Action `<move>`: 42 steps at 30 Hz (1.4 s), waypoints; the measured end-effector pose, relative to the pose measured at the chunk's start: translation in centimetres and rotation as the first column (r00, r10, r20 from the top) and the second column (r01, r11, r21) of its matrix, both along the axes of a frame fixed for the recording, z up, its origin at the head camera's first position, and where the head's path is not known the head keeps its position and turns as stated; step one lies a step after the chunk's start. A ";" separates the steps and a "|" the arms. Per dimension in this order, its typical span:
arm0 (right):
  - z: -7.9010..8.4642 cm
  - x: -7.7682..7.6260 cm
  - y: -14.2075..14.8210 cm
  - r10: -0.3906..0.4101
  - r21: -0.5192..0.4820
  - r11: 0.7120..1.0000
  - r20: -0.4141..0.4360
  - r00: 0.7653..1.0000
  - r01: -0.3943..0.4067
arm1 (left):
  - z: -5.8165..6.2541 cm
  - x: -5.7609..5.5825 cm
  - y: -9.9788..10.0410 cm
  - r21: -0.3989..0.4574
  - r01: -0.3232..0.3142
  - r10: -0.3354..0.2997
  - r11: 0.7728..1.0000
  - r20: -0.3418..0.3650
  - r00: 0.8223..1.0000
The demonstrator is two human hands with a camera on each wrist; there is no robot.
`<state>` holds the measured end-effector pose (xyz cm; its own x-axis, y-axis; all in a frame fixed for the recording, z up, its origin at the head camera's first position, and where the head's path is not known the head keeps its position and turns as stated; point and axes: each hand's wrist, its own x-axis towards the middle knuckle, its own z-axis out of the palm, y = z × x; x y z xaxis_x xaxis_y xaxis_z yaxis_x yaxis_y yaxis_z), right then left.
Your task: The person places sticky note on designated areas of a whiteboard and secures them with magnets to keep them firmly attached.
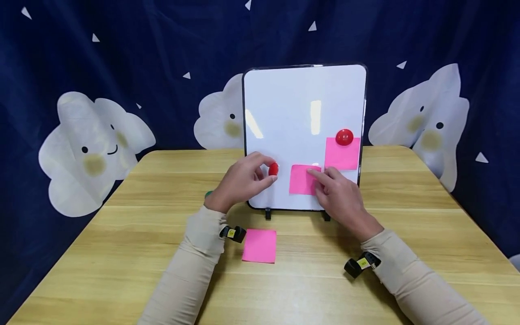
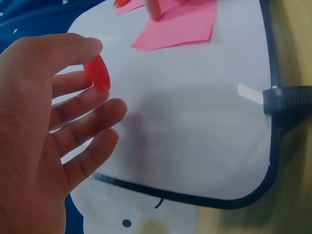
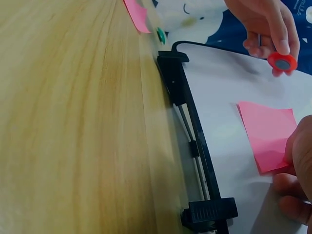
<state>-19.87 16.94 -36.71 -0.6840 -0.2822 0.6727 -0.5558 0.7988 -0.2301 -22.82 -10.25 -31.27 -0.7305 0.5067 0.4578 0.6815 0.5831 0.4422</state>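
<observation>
1. The left hand (image 1: 245, 178) pinches a red magnet (image 1: 273, 169) between thumb and forefinger, its other fingers loosely bent.
2. That magnet is in front of the whiteboard (image 1: 280, 99), near its left edge; its grey backing (image 3: 282, 64) shows in the right wrist view.
3. The right hand (image 1: 341, 196) has its forefinger extended onto the upper right part of a pink note (image 1: 300, 179); whether the thumb also nips the edge I cannot tell.
4. This note lies against the lower part of the whiteboard, to the right of the pinched magnet and apart from it.
5. Just beyond, higher on the right, is a second note (image 1: 341, 158), with a second magnet (image 1: 344, 137), also red, over its top edge.
6. The whiteboard has a dark rim and stands on black feet (image 1: 267, 214) on the wooden tabletop (image 1: 134, 253).
7. A third note (image 1: 259, 246) lies on the tabletop in front of it.
8. A green piece (image 3: 161, 36) sits by the board's left foot, mostly hidden by the left wrist in the head view.
9. Behind hangs a navy curtain (image 1: 162, 40) with white clouds (image 1: 77, 131).
</observation>
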 end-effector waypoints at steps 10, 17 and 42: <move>-0.1 -0.1 0.0 0.010 0.021 1.000 -0.027 1.000 -0.010 | 0.3 0.1 1.8 -0.220 -0.039 -0.044 0.975 -0.362 0.931; -0.1 -0.1 0.0 0.010 0.068 0.998 -0.058 0.998 -0.006 | 0.7 0.0 3.2 -0.271 -0.065 -0.066 0.960 -0.446 0.892; 0.1 -0.1 0.1 0.004 0.069 0.998 -0.057 0.998 0.000 | 0.9 -1.1 6.3 -0.364 -0.097 -0.110 0.927 -0.507 0.855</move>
<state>-20.01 17.09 -36.65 -0.6447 -0.3305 0.6893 -0.5679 0.8107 -0.1424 -23.96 -3.99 -30.34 -0.4404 0.7143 0.5439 0.7517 0.6247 -0.2116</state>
